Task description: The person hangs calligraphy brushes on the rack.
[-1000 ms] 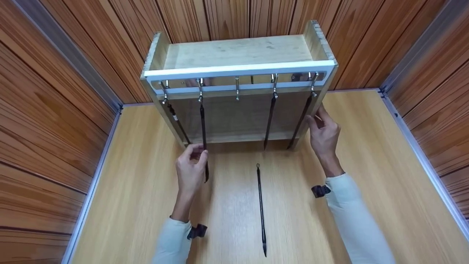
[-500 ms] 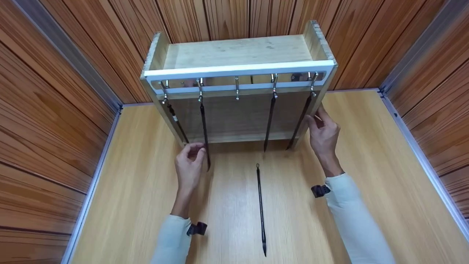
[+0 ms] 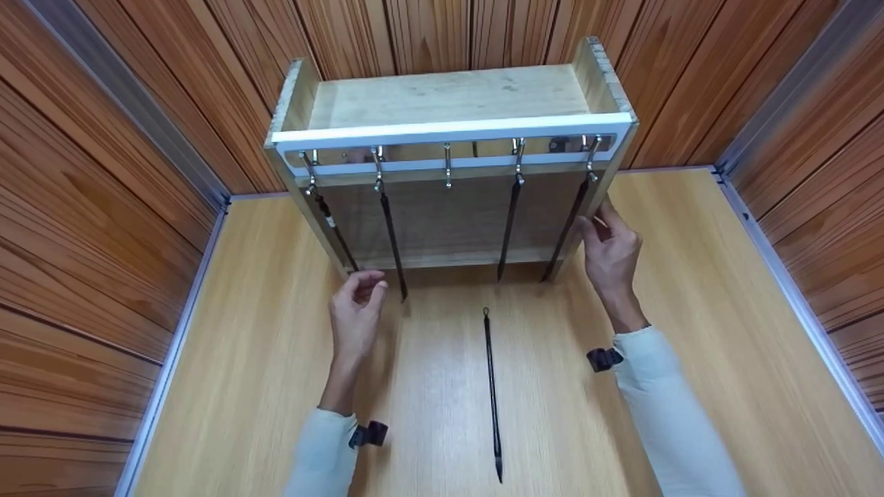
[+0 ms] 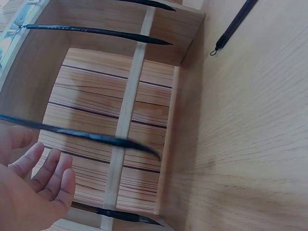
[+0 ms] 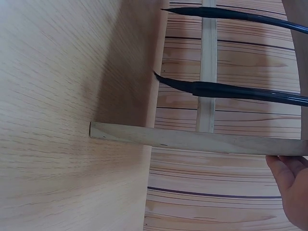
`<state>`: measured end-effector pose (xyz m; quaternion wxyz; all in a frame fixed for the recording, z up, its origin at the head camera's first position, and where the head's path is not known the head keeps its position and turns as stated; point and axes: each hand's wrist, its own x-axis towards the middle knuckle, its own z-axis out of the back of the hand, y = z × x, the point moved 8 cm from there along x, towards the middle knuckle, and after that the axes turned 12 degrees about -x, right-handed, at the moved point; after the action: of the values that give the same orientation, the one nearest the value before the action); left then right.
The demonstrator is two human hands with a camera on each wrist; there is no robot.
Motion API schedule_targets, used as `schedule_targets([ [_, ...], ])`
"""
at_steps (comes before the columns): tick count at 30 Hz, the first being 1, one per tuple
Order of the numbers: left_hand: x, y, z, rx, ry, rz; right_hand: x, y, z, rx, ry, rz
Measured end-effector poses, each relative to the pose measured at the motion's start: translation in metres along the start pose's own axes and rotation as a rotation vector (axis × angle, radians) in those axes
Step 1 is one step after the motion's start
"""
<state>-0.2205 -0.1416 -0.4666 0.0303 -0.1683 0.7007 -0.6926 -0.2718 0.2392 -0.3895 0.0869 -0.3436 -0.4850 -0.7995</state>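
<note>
My left hand (image 3: 356,310) hovers in front of the rack's lower left, fingers loosely bent and holding nothing. Just right of its fingertips, a dark calligraphy brush (image 3: 394,238) dangles tip down from the second hook. In the left wrist view that brush (image 4: 77,132) crosses above the relaxed fingers, slightly blurred. My right hand (image 3: 611,255) grips the right side panel (image 5: 202,141) of the wooden rack (image 3: 449,96), thumb toward the front edge and fingers on its outer side. Other brushes hang from the leftmost hook and the two right-hand hooks; the middle hook (image 3: 447,166) bears none.
One more brush (image 3: 492,393) lies on the wooden table (image 3: 242,386) between the forearms, loop toward the rack. Plank-patterned walls (image 3: 90,207) enclose the table at the back and both sides, with the rack close to the back wall.
My left hand has let go of the second brush and drawn slightly left of it. The brush has swung back toward the rack and to the right. The right hand stays in place.
</note>
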Motion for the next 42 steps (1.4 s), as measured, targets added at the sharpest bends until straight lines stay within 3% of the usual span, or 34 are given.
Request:
schedule_targets([
  [7,-0.003,-0.004,-0.004,-0.006,0.038,0.031,-0.001,-0.002,0.000,-0.012,0.002,-0.015],
  [12,-0.006,-0.010,-0.010,-0.016,0.111,0.022,0.000,-0.003,0.001,0.019,-0.013,0.013],
  [19,-0.011,-0.018,-0.011,-0.110,0.203,0.072,-0.001,-0.003,0.002,0.029,-0.017,0.025],
  [22,-0.013,-0.013,-0.009,-0.162,0.221,0.151,-0.001,-0.002,0.002,0.024,-0.015,0.019],
  [28,-0.024,0.013,-0.003,-0.224,0.201,0.347,-0.002,-0.032,-0.002,0.025,-0.014,0.012],
  [33,-0.049,0.045,0.000,-0.261,0.209,0.548,-0.002,-0.038,-0.004,0.005,-0.003,-0.001],
  [36,-0.066,0.060,-0.004,-0.258,0.248,0.654,-0.001,-0.035,-0.004,-0.009,0.000,-0.005],
  [42,-0.084,0.073,-0.011,-0.186,0.301,0.706,0.000,-0.009,-0.001,-0.004,-0.006,0.002],
])
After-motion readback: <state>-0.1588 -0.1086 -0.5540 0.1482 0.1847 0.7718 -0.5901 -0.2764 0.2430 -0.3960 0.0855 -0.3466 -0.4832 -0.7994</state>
